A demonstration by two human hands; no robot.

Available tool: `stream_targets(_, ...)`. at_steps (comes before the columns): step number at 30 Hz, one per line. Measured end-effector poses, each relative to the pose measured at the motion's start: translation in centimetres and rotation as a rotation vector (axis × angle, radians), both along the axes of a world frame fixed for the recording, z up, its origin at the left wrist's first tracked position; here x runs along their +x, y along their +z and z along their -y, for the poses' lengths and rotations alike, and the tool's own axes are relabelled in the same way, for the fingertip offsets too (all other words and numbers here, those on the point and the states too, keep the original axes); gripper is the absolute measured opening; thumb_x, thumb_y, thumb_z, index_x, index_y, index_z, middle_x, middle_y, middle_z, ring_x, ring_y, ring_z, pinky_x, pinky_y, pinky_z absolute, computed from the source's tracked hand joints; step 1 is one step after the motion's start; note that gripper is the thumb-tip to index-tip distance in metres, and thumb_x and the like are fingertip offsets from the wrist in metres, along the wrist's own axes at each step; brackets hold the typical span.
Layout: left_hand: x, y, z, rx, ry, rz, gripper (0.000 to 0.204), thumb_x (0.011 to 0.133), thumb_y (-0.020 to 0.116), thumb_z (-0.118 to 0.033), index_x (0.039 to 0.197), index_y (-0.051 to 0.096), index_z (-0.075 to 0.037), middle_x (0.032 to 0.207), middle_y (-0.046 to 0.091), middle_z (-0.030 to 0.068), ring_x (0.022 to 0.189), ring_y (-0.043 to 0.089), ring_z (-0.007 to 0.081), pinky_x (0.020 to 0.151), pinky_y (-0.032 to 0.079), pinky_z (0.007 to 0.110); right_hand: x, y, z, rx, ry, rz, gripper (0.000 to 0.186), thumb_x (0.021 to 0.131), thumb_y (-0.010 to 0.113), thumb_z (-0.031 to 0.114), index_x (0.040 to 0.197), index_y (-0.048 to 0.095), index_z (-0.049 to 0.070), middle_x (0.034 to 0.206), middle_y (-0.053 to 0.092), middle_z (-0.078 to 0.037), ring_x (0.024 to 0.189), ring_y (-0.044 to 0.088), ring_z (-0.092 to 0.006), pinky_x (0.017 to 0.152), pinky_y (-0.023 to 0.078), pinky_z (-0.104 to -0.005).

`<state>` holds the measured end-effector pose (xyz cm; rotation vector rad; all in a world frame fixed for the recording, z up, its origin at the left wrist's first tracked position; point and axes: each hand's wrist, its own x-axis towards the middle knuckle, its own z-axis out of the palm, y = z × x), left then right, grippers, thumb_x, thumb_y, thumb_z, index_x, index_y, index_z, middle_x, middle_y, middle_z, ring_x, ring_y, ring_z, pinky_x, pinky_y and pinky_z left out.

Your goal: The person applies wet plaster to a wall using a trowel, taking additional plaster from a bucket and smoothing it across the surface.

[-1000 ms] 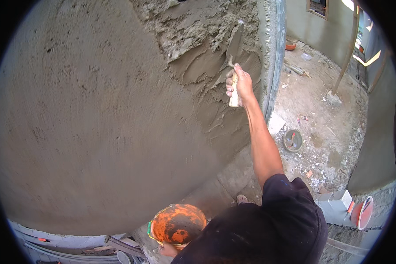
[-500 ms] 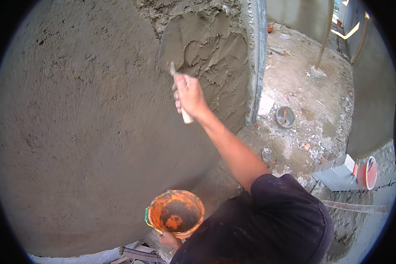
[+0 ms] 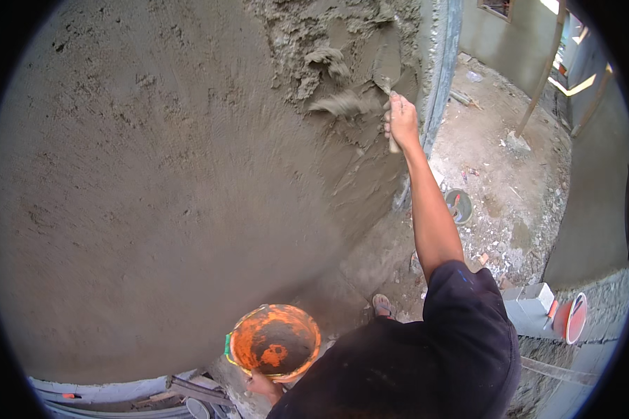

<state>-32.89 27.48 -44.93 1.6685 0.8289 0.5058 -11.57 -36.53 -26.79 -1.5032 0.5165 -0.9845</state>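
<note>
My right hand [image 3: 402,123], arm stretched up, grips the handle of a trowel [image 3: 387,64]. The blade lies against wet mortar at the upper right of a grey plastered wall [image 3: 154,209]. Left of the blade, ragged clumps of mortar [image 3: 330,61] stand out, and one streak below them is blurred. Low in the view, my left hand [image 3: 264,385] holds the near rim of an orange bucket [image 3: 303,321]. Its inside is smeared with grey mortar, and a green grip sits on its handle at the left. Part of my left hand is hidden under the rim.
A straight vertical edge strip [image 3: 446,63] borders the wall. Beyond it, a grey bucket [image 3: 458,208] stands on rubble-strewn ground, with a wooden pole [image 3: 542,77] farther back. Light blocks [image 3: 528,307] and a red-orange bucket [image 3: 572,318] are at right. Boards [image 3: 199,391] lie lower left.
My right hand and the trowel have moved right and slightly up, toward the wall's edge. The mortar there now looks clumped and ragged. My left hand still holds the bucket; the view has shifted.
</note>
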Motion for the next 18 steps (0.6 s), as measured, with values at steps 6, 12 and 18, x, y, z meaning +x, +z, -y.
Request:
stream_targets(6, -2.9, -2.9, -0.7, 0.009, 0.097, -0.098, 0.016, 0.077, 0.056, 0.000, 0.090, 0.062, 0.009, 0.086, 0.066, 0.0123, 0.071, 0.061, 0.0203, 0.067, 0.051, 0.036, -2.2, 6.0, -17.3, 0.814, 0.488, 0.296, 0.045, 0.102, 0.038, 0.045, 0.084, 0.051, 0.005, 0.055, 0.044, -0.002, 0.041, 0.043, -0.0121, 0.034, 0.039, -0.0290)
stream_targets(12, -2.8, -5.4, -3.1, 0.095, 0.083, -0.226, 0.018, 0.077, 0.058, -0.002, 0.087, 0.064, 0.011, 0.081, 0.067, 0.0128, 0.068, 0.060, 0.0207, 0.066, 0.051, 0.036, -0.6, 7.8, -22.1, 0.671, 0.501, 0.267, 0.043, 0.100, 0.045, 0.044, 0.084, 0.049, 0.004, 0.057, 0.045, -0.003, 0.042, 0.045, -0.0126, 0.036, 0.042, -0.0301)
stream_targets(18, -0.2, -4.6, -3.9, 0.021, -0.092, -0.031, 0.022, 0.077, 0.055, -0.001, 0.092, 0.063, 0.011, 0.081, 0.066, 0.0126, 0.070, 0.061, 0.0218, 0.066, 0.050, 0.038, -2.6, 8.5, -26.6, 0.491, 0.450, 0.128, 0.043, 0.101, 0.045, 0.043, 0.084, 0.046, 0.004, 0.057, 0.044, -0.003, 0.041, 0.045, -0.0119, 0.034, 0.041, -0.0294)
